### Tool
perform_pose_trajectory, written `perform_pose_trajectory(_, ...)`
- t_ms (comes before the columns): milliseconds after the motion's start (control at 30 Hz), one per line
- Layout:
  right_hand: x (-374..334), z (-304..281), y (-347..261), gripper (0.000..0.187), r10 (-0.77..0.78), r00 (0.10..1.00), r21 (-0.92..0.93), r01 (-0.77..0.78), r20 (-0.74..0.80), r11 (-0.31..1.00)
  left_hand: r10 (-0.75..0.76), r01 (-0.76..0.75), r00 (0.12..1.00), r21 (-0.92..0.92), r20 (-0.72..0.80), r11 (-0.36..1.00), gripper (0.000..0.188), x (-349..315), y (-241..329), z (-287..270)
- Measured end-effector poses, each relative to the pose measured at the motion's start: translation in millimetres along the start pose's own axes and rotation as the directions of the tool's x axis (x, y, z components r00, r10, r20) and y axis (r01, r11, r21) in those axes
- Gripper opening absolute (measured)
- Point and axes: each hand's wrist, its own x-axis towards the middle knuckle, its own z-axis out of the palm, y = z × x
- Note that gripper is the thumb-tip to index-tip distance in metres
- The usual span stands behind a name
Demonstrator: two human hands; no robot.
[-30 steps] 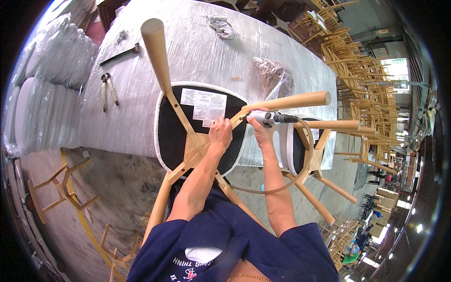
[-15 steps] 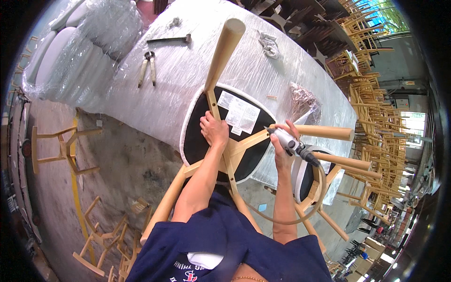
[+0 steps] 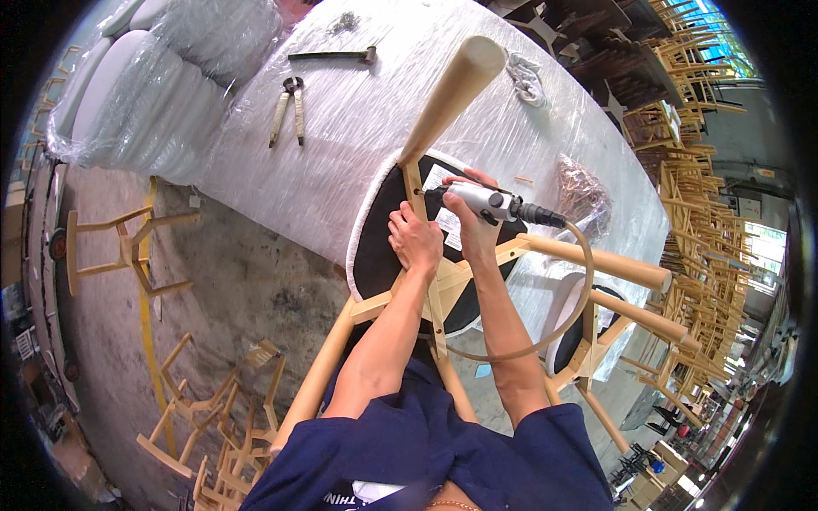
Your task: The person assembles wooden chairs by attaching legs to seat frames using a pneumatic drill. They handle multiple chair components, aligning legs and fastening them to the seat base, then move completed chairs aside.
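Note:
An upside-down wooden chair [image 3: 433, 281] lies before me, its black seat underside [image 3: 379, 234] facing up and its legs pointing outward. My left hand [image 3: 415, 240] has its fingers closed around the wooden crossbar [image 3: 413, 177], close to the far leg [image 3: 452, 102]. In my right hand [image 3: 471, 223] is a grey and silver air screwdriver [image 3: 486, 203], its black nose against or just beside the crossbar, right by my left fingertips. Whether a screw sits at its tip is hidden. A hose [image 3: 584, 298] trails from its back end. Part of a white label [image 3: 447, 223] shows behind my right hand.
On the plastic-covered table [image 3: 298, 196] lie a hammer [image 3: 332, 56], pincers [image 3: 287, 111], a white cloth [image 3: 526, 78] and a clear bag [image 3: 582, 200]. Wrapped cushions [image 3: 136, 94] sit at the far left. Another chair [image 3: 588, 332] stands right; wooden frames [image 3: 128, 247] lie left.
My right hand has brought the screwdriver left and away from me, from the right leg's joint to the crossbar by the far leg. My left hand stays on the crossbar. The view has shifted slightly.

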Motion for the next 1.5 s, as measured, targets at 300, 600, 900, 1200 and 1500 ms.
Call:
perform_pose_trajectory(300,19,32,-22,0.045,-0.114,0.931,-0.456,0.273,0.346,0.847,0.041,-0.042,0.998,-0.022,-0.05,0.999,0.065,0,-3,3)
perform_pose_trajectory(600,22,40,-22,0.037,-0.023,0.95,-0.493,0.181,0.31,0.851,-0.024,0.024,1.0,-0.017,0.006,1.0,0.07,2,-4,-4)
perform_pose_trajectory(900,13,47,-4,0.03,-0.17,0.976,-0.409,0.211,0.134,0.888,-0.002,0.004,1.0,-0.075,0.026,0.997,0.064,-3,-1,-13)
perform_pose_trajectory(1200,-80,29,-62,0.08,-0.02,0.961,-0.274,0.099,0.278,0.957,0.528,-0.55,0.834,-0.326,-0.16,0.769,0.051,-83,-86,-64)
perform_pose_trajectory(1500,-203,-15,-36,0.071,0.263,0.916,-0.316,-0.163,0.304,0.935,-0.068,0.785,0.6,-0.569,0.797,0.246,0.047,-141,-226,-124)
